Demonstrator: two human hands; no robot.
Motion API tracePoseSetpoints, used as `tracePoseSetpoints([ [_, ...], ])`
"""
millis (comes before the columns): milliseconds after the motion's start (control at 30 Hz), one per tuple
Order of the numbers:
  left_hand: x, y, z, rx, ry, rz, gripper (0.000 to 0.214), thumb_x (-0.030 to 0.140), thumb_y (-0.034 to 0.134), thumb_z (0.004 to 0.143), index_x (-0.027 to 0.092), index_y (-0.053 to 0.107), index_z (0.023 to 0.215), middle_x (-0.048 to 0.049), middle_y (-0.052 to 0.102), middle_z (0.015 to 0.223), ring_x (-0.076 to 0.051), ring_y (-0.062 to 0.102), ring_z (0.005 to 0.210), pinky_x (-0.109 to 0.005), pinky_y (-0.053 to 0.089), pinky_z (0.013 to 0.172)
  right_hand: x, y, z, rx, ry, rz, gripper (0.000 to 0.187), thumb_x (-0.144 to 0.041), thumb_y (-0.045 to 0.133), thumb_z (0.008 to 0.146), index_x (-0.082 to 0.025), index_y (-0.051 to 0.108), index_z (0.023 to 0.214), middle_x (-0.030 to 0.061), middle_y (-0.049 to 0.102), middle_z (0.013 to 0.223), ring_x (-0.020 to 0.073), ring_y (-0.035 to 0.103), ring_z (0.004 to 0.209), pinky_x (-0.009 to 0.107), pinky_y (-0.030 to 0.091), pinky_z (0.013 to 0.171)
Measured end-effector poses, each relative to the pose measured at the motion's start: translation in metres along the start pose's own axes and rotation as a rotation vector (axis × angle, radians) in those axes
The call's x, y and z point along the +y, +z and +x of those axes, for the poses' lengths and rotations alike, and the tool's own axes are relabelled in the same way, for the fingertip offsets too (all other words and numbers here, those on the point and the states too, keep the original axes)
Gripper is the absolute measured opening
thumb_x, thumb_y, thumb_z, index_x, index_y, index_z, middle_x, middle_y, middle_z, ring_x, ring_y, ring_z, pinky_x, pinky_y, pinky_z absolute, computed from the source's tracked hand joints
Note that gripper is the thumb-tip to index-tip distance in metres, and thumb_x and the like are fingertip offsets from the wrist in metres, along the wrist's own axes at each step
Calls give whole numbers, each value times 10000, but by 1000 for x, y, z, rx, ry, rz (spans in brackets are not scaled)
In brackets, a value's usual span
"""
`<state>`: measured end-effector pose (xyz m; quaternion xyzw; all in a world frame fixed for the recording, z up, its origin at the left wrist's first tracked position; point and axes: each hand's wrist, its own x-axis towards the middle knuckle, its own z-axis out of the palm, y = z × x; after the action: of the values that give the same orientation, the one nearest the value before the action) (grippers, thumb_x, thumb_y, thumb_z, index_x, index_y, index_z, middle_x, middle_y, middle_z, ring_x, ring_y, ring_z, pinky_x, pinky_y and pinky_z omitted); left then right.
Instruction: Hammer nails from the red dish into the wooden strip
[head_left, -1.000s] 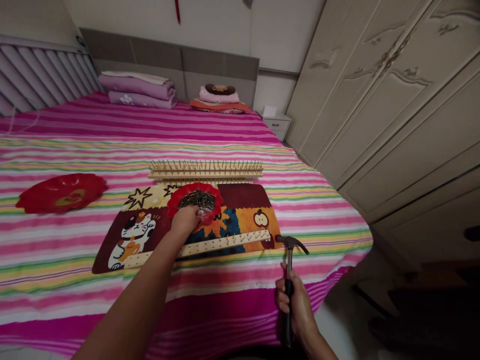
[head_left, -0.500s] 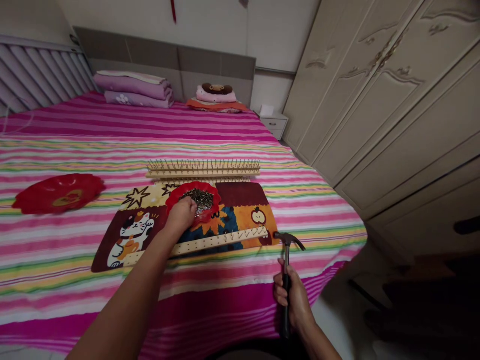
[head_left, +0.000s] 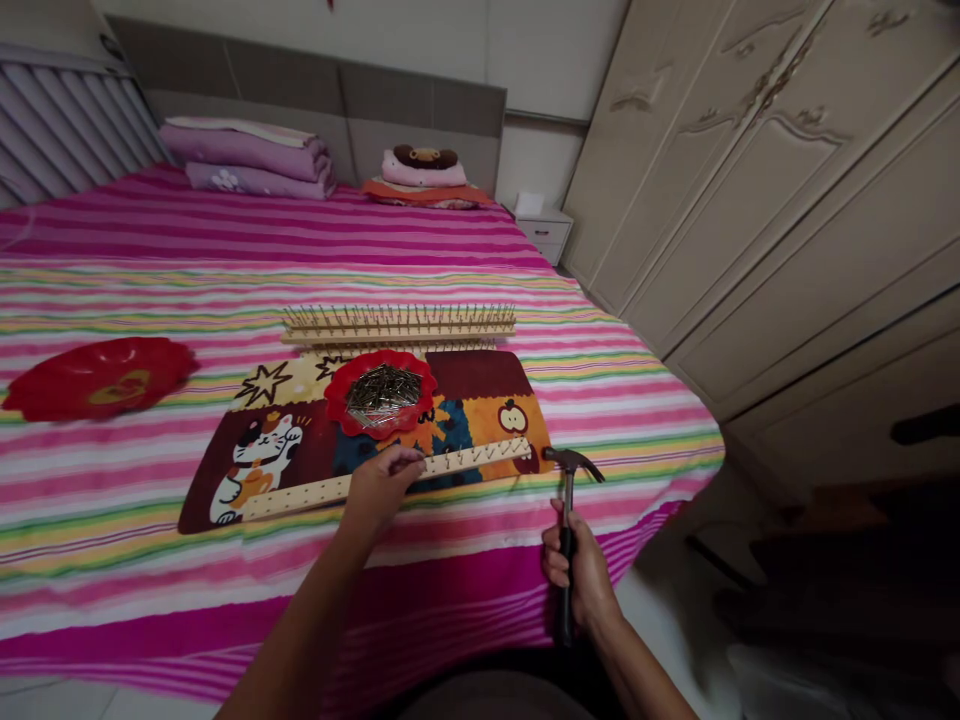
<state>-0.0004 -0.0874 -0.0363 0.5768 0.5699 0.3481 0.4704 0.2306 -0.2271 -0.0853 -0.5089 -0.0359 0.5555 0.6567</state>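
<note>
A pale wooden strip (head_left: 315,492) with a row of holes lies across a colourful cartoon mat (head_left: 480,405) on the bed; a few nails stand in its right end. My left hand (head_left: 384,485) rests on the strip near its middle, fingers pinched together, likely on a nail too small to make out. Just behind it a red dish (head_left: 381,392) holds a heap of nails. My right hand (head_left: 576,572) grips the black handle of a claw hammer (head_left: 570,470), head up, just off the strip's right end.
A finished stack of wooden strips full of nails (head_left: 397,325) lies behind the dish. A second red dish (head_left: 94,375) sits at far left. Folded bedding (head_left: 247,158) lies at the headboard. Wardrobe doors (head_left: 787,200) stand along the right, beyond the bed's edge.
My left hand left the nail dish and came down toward me onto the wooden strip. The hammer hand stayed about where it was. The view tilted down a little.
</note>
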Motion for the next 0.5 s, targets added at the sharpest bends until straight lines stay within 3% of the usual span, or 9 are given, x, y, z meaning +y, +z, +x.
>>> tracePoseSetpoints([
  [500, 0, 10, -3, 26, 103, 253, 157, 347, 579, 681, 234, 666, 747, 25, 700, 729, -149, 620, 678, -249, 448, 646, 3, 0, 0, 21, -33, -32, 445, -491, 618, 709, -227, 506, 1049, -118, 429, 475, 21, 267, 301, 102, 168, 287],
])
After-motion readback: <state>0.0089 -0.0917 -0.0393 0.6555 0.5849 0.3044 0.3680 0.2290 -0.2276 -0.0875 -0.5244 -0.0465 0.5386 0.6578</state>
